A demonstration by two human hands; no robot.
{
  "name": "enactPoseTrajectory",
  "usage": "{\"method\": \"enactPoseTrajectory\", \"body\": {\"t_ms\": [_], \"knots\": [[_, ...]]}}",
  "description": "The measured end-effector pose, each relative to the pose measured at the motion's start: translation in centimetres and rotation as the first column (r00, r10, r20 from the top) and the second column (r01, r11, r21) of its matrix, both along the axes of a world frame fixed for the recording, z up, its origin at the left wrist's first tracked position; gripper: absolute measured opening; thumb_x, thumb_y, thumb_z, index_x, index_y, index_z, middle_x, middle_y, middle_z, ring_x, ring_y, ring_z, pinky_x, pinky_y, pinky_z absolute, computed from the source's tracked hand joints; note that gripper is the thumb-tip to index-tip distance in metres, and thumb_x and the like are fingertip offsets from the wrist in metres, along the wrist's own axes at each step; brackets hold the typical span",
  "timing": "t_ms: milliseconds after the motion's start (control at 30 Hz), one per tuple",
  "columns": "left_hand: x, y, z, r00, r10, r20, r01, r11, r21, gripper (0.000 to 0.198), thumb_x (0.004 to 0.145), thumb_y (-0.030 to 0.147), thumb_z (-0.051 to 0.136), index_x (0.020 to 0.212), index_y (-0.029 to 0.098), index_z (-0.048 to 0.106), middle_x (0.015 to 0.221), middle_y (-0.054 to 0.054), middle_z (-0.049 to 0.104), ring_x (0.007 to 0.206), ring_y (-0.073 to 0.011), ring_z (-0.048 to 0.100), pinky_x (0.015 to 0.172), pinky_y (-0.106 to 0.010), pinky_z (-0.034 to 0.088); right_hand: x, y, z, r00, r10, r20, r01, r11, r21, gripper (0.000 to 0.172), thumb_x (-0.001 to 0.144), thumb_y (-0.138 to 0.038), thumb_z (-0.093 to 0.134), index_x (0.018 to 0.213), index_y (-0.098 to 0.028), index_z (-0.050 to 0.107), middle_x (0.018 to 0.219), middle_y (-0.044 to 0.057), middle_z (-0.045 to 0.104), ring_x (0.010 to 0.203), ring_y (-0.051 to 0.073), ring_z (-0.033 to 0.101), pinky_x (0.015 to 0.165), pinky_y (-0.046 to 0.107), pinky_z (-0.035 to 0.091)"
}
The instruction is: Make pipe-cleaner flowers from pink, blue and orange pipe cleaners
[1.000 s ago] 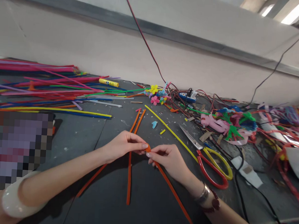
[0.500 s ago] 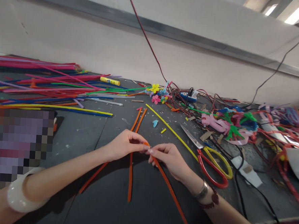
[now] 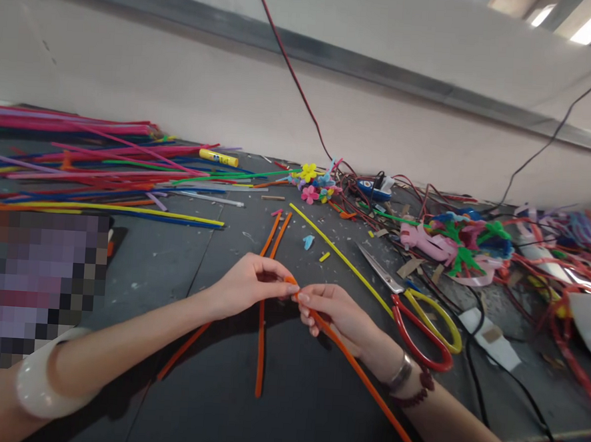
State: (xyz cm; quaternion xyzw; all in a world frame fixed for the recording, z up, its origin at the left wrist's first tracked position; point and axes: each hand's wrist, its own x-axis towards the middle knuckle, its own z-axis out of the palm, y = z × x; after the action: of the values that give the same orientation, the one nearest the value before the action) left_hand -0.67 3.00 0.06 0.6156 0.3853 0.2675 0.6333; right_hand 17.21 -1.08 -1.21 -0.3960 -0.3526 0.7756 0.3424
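My left hand (image 3: pixel 254 285) pinches the upper end of an orange pipe cleaner (image 3: pixel 361 375) between thumb and fingers. Right beside it, my right hand (image 3: pixel 333 310) is closed on the same pipe cleaner, whose long tail slants down to the right below my wrist. Two more orange pipe cleaners (image 3: pixel 260 352) lie crossing on the dark table under my left hand, their middle parts partly hidden by it. A yellow pipe cleaner (image 3: pixel 343 258) runs diagonally beyond my right hand. Scissors (image 3: pixel 401 297) with red and yellow handles lie to its right, blades apart.
Loose pipe cleaners (image 3: pixel 128 171) in many colours spread over the back left, near a glue stick (image 3: pixel 218 157). Small fuzzy flowers (image 3: pixel 308 182) lie at the back middle. A pink glue gun (image 3: pixel 427 241), cables (image 3: pixel 478 339) and scraps crowd the right. A wall stands behind.
My right hand has turned slightly and shifted a little right and down. The pipe cleaner's free tail has swung to the right. My left hand stays almost in place.
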Motion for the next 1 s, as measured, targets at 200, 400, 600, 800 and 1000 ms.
{"method": "enactPoseTrajectory", "body": {"t_ms": [200, 400, 600, 800, 1000], "knots": [[0.2, -0.2, -0.2, 0.999, 0.036, 0.019, -0.034, 0.996, -0.078, 0.010, 0.066, 0.024, 0.066, 0.068, 0.014, 0.067, 0.061, 0.000, 0.063, 0.059, -0.0108, 0.056, 0.060, -0.021, 0.044, -0.8, -0.9, 0.3, 0.891, -0.190, 0.412, 0.004, 0.911, 0.412, 0.019, 0.072, -0.033, 0.063, 0.072, -0.014, 0.062, 0.052, -0.003, 0.053, 0.036, 0.006, 0.047, 0.032, 0.017, 0.039], [0.2, 0.0, -0.7, 0.995, 0.065, 0.081, -0.049, 0.981, -0.189, 0.011, 0.066, 0.023, 0.068, 0.069, 0.013, 0.066, 0.063, -0.001, 0.064, 0.060, -0.0097, 0.057, 0.061, -0.020, 0.045, -0.5, -1.1, 0.4, 0.673, -0.442, 0.593, -0.264, 0.606, 0.751, 0.013, 0.080, -0.024, 0.055, 0.078, -0.017, 0.066, 0.062, 0.001, 0.058, 0.043, 0.007, 0.051, 0.041, 0.019, 0.039], [0.3, -0.3, -0.8, 0.987, 0.085, 0.136, -0.042, 0.955, -0.293, 0.008, 0.067, 0.019, 0.068, 0.069, 0.012, 0.066, 0.062, 0.000, 0.063, 0.058, -0.0071, 0.055, 0.061, -0.018, 0.044, 0.0, -0.9, -0.5, 0.597, -0.563, 0.572, -0.427, 0.380, 0.820, 0.014, 0.082, -0.020, 0.050, 0.080, -0.016, 0.064, 0.067, 0.003, 0.060, 0.058, 0.011, 0.053, 0.056, 0.021, 0.043], [0.3, -0.3, -0.6, 0.985, 0.088, 0.146, -0.051, 0.970, -0.239, 0.008, 0.067, 0.020, 0.068, 0.070, 0.013, 0.066, 0.060, 0.001, 0.062, 0.057, -0.0073, 0.055, 0.059, -0.018, 0.044, -0.3, -1.0, -0.3, 0.558, -0.564, 0.608, -0.312, 0.536, 0.784, 0.015, 0.079, -0.024, 0.051, 0.072, -0.016, 0.062, 0.059, 0.002, 0.056, 0.050, 0.010, 0.050, 0.049, 0.022, 0.041], [0.1, 0.0, -0.4, 0.998, 0.042, 0.054, -0.042, 0.999, -0.002, 0.013, 0.070, 0.025, 0.066, 0.074, 0.013, 0.066, 0.065, -0.002, 0.065, 0.062, -0.0113, 0.058, 0.061, -0.021, 0.044, -0.2, -0.4, 0.7, 0.898, -0.135, 0.419, -0.004, 0.949, 0.314, 0.029, 0.075, -0.041, 0.058, 0.069, -0.013, 0.062, 0.052, -0.001, 0.053, 0.040, 0.007, 0.047, 0.032, 0.017, 0.037]]}}
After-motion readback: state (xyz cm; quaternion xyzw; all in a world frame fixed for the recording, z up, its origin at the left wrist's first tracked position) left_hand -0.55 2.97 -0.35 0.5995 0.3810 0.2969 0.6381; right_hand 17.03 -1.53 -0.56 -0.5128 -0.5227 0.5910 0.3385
